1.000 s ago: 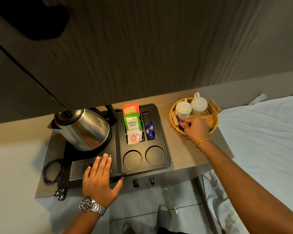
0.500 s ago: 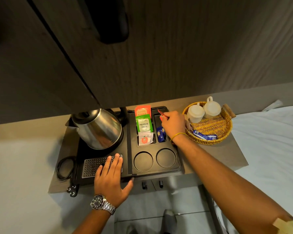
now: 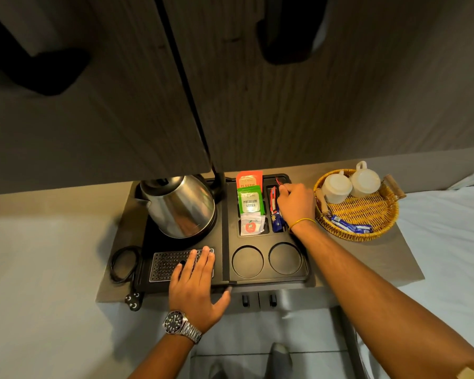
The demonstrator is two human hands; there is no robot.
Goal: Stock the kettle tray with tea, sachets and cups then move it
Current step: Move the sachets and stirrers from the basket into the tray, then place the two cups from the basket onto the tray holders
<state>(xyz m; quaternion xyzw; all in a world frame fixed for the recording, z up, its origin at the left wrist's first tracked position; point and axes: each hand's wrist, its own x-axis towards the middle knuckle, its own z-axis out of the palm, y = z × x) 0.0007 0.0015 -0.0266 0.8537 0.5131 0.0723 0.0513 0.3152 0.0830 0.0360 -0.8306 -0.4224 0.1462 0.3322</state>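
The black kettle tray (image 3: pixel 268 277) lies on a narrow table with a steel kettle (image 3: pixel 179 205) on its left half. Orange, green and white tea packets (image 3: pixel 251 202) stand in its middle slots. My right hand (image 3: pixel 296 205) is over the narrow right slot, fingers pinched on a red sachet (image 3: pixel 279 182) at the slot's far end; red and blue sachets (image 3: pixel 274 214) lie in the slot beside it. My left hand (image 3: pixel 196 283) rests flat, fingers spread, on the tray's perforated drip grid. Two round cup recesses (image 3: pixel 266 260) hold nothing. Two white cups (image 3: pixel 350 184) sit upside down in the wicker basket (image 3: pixel 386 222).
Blue sachets (image 3: pixel 350 227) lie in the basket's near side. A coiled black power cord and plug (image 3: pixel 126 272) sit left of the tray. Dark cabinet doors hang overhead. White bedding (image 3: pixel 449 242) lies to the right of the table.
My right hand left the basket carrying a red sachet, crossed to the tray's right slot and now holds it at the slot's far end. My left hand stayed on the drip grid.
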